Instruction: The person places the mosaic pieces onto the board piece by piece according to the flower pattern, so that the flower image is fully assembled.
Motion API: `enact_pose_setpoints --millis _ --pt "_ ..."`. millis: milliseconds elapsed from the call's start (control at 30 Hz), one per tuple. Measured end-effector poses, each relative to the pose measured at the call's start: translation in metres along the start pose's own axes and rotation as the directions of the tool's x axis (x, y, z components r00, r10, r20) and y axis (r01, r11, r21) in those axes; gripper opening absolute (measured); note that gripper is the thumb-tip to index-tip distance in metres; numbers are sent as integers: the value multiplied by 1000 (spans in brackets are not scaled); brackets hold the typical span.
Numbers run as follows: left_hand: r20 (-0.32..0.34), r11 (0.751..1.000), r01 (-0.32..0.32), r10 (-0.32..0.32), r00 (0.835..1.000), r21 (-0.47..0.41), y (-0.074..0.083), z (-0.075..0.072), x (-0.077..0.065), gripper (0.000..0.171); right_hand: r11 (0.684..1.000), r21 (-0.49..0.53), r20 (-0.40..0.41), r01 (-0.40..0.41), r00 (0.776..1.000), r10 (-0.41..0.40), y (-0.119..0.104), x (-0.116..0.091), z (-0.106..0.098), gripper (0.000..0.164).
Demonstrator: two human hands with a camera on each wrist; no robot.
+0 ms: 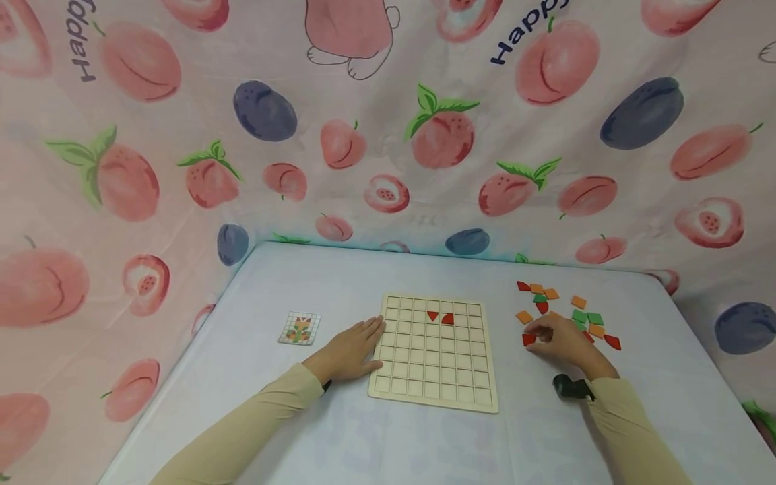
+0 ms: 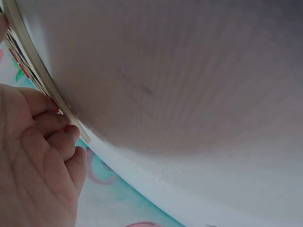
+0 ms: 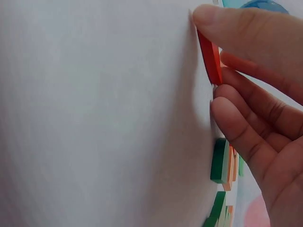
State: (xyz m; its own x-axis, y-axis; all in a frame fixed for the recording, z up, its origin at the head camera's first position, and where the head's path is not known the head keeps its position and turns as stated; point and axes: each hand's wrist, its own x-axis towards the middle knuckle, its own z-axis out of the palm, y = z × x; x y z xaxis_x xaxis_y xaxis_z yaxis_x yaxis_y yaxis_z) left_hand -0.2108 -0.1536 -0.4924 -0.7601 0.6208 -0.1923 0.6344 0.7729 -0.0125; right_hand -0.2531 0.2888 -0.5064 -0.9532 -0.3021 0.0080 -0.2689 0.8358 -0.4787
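Pinching a red piece [image 1: 528,340] right of the gridded board [image 1: 424,358]

Gripping it between thumb and fingers of the right hand [image 1: 562,341], on or just above the surface [image 1: 436,444], cannot tell which. Nearby, scattered orange, green and red pieces [image 1: 595,318]. On the board, 2 other red pieces [image 1: 448,319]; along its left edge, fingers of the left hand [image 1: 347,350] close together, thumb apart. Farther left, a patterned card [image 1: 298,328]

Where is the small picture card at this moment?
In the head view, the small picture card lies on the left part of the white table, to the left of the left hand and the gridded board, touching neither.
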Motion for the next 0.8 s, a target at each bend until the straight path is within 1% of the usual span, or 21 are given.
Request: enact_pose_setpoints --millis 200,433,533,800 --pt "5 1000 -3 3 1000 9 0 0 0 78 1000 -13 -1 5 1000 -5 -6 2 1 26" --pt "3 1000 -8 8 1000 4 1 -1 0 77 998 -8 50 61 997 -60 -5 3 -4 22" --pt "1 1000 -8 8 1000 0 1 -1 0 77 998 7 60 64 996 -65 -3 1 -6 24" --pt "2 1000 -9 9 1000 -6 1 -2 0 77 999 52 62 9 998 -13 6 -5 -9 32"
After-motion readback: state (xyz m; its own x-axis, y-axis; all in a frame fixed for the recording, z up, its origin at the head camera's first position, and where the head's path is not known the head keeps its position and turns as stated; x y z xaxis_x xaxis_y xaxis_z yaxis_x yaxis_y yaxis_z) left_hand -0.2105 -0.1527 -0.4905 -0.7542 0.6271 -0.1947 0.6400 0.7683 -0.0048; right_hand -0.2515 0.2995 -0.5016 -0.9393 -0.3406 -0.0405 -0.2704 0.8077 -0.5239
